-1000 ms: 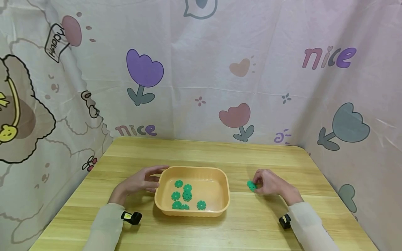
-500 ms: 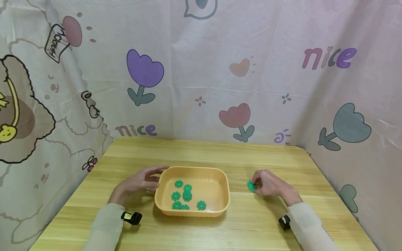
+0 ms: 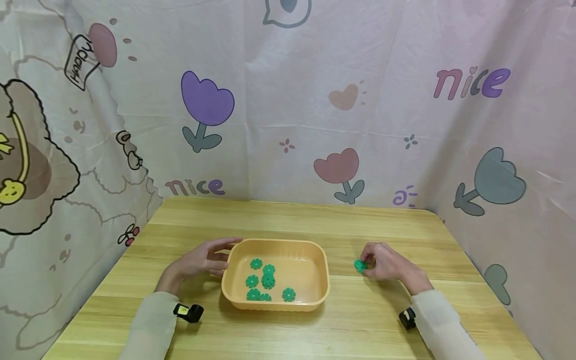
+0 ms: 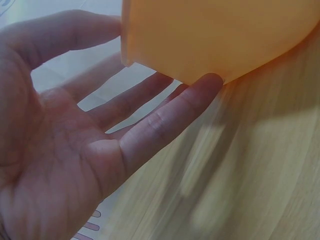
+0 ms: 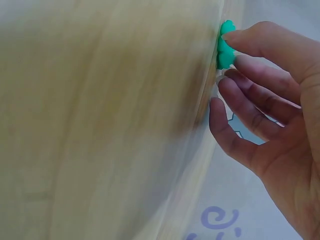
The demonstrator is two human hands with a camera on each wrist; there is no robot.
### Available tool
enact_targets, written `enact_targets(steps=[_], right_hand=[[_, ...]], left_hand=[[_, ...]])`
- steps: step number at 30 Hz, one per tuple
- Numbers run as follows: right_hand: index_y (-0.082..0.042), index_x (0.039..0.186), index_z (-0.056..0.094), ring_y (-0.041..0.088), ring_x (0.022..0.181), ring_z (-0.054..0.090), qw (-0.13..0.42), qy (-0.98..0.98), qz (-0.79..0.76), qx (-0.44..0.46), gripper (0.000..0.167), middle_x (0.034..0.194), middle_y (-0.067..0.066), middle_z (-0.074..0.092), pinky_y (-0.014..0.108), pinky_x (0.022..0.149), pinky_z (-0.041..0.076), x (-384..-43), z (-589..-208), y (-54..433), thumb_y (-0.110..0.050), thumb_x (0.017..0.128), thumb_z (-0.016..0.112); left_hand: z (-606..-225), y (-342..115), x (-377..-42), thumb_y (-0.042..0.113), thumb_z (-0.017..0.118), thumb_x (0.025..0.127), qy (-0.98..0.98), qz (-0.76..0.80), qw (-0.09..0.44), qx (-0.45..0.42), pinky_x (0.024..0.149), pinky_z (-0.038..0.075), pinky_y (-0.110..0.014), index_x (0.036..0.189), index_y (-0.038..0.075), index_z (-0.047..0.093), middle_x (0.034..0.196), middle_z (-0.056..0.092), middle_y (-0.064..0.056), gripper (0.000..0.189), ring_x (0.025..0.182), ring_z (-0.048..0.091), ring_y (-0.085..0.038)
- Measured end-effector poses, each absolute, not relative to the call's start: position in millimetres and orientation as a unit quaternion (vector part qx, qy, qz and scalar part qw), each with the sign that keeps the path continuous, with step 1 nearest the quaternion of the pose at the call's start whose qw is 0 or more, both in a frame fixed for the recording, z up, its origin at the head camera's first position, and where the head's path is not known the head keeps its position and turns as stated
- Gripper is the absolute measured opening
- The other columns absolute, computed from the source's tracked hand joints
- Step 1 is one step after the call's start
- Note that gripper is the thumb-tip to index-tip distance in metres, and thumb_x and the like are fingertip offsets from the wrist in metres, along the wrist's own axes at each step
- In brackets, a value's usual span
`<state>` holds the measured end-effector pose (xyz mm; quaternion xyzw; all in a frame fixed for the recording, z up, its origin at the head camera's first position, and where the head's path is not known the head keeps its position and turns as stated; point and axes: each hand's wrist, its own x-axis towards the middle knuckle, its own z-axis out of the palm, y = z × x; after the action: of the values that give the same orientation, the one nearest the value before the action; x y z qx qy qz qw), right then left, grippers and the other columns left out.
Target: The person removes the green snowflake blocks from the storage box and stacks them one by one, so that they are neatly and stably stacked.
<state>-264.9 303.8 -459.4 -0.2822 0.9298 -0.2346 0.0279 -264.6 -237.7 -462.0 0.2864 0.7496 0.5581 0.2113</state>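
A shallow yellow plastic basket [image 3: 306,270] stands on the table with several green notched snowflake discs [image 3: 289,294] lying inside, some overlapping. At its left end my left hand [image 3: 198,261] touches the outer wall with spread, fairly straight fingers. In the left wrist view the thumb meets the rim of the basket [image 4: 210,35], while a fingertip rests low on the wall. To the right of the basket, my right hand [image 3: 386,262] pinches green snowflake discs [image 3: 360,266] at the table surface. Seen from the right wrist, thumb and index finger hold the green discs [image 5: 226,52]; their exact number is unclear.
The pale wooden table [image 3: 288,220] ends at a printed cloth curtain [image 3: 279,100], which also hangs along both sides. Black wrist cameras sit on the left [image 3: 189,312] and right [image 3: 408,318] sleeves.
Almost nothing differs: the right fingers and the green discs they pinch shift very slightly. The left hand and the basket stay where they were.
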Motion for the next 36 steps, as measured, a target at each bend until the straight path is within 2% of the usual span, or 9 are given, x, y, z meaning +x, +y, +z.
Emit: enact_targets(steps=[5, 18, 30, 36], right_hand=[[-0.006, 0.095, 0.077, 0.009, 0.082, 0.061, 0.037, 0.926, -0.233, -0.293, 0.020, 0.095, 0.000, 0.069, 0.024, 0.072, 0.058, -264.7, -458.6, 304.7, -0.010, 0.078, 0.086], [-0.008, 0.093, 0.076, 0.011, 0.083, 0.061, 0.053, 0.926, -0.234, -0.290, 0.016, 0.096, 0.000, 0.067, 0.026, 0.074, 0.059, -263.1, -453.9, 300.9, -0.005, 0.079, 0.084], [-0.010, 0.088, 0.073, 0.010, 0.080, 0.062, 0.043, 0.925, -0.234, -0.297, 0.015, 0.095, 0.001, 0.065, 0.024, 0.071, 0.059, -263.7, -454.9, 300.7, -0.004, 0.079, 0.084], [-0.011, 0.088, 0.073, 0.010, 0.080, 0.061, 0.031, 0.928, -0.226, -0.293, 0.013, 0.094, -0.001, 0.066, 0.022, 0.071, 0.057, -265.2, -457.5, 299.9, -0.009, 0.082, 0.084]], left_hand=[[-461.9, -237.6, -264.5, 0.007, 0.064, 0.096, 0.746, 0.563, 0.215, 0.283, 0.089, 0.064, -0.044, 0.160, 0.002, 0.030, 0.155, 0.037, -0.037, 0.072, 0.132, 0.053, -0.057], [-460.9, -237.7, -264.7, 0.006, 0.065, 0.096, 0.744, 0.564, 0.214, 0.287, 0.088, 0.064, -0.043, 0.160, 0.000, 0.031, 0.155, 0.037, -0.038, 0.073, 0.131, 0.053, -0.057], [-461.1, -237.8, -264.7, 0.008, 0.065, 0.096, 0.746, 0.561, 0.212, 0.289, 0.087, 0.064, -0.042, 0.160, 0.000, 0.031, 0.155, 0.038, -0.038, 0.073, 0.130, 0.054, -0.057], [-461.0, -238.0, -264.7, 0.008, 0.066, 0.096, 0.746, 0.561, 0.211, 0.290, 0.087, 0.064, -0.042, 0.160, 0.000, 0.031, 0.155, 0.038, -0.038, 0.073, 0.130, 0.054, -0.057]])
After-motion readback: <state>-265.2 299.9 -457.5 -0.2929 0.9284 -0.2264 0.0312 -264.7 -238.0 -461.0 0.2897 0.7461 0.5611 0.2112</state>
